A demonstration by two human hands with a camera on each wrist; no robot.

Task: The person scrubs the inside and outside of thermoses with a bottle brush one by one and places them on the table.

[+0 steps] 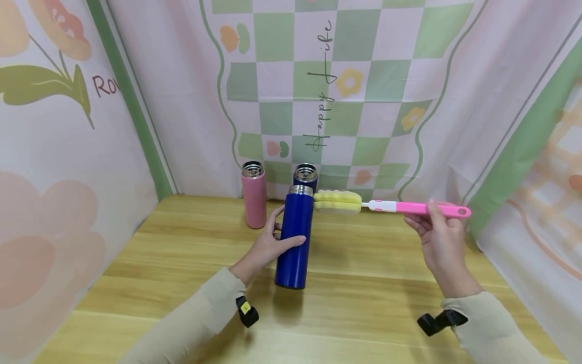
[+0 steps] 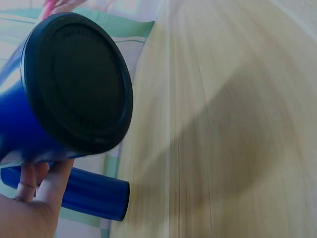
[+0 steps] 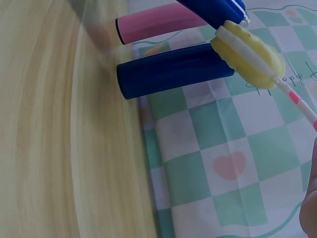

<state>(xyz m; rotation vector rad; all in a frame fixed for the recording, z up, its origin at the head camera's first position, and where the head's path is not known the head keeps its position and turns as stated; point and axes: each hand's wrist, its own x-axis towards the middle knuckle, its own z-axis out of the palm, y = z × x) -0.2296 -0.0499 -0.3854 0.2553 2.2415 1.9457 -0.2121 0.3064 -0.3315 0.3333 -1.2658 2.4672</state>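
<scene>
My left hand (image 1: 273, 245) grips a blue thermos bottle (image 1: 294, 247) round its body and holds it up off the table. Its steel mouth is uncapped and points upward with a slight tilt; the dark base (image 2: 81, 82) faces the left wrist camera. In my right hand (image 1: 443, 245) is a bottle brush, pinched by its pink handle (image 1: 409, 208). The brush lies level, and its yellow sponge head (image 1: 338, 201) points left beside the bottle's mouth. In the right wrist view the sponge (image 3: 247, 54) is close to the blue bottle; I cannot tell whether they touch.
Behind the held bottle stands a dark blue bottle (image 3: 173, 70), its mouth uncapped. To its left, an uncapped pink bottle (image 1: 255, 199) stands upright on the wooden table (image 1: 364, 283). A checkered cloth (image 1: 313, 81) hangs along the table's back edge.
</scene>
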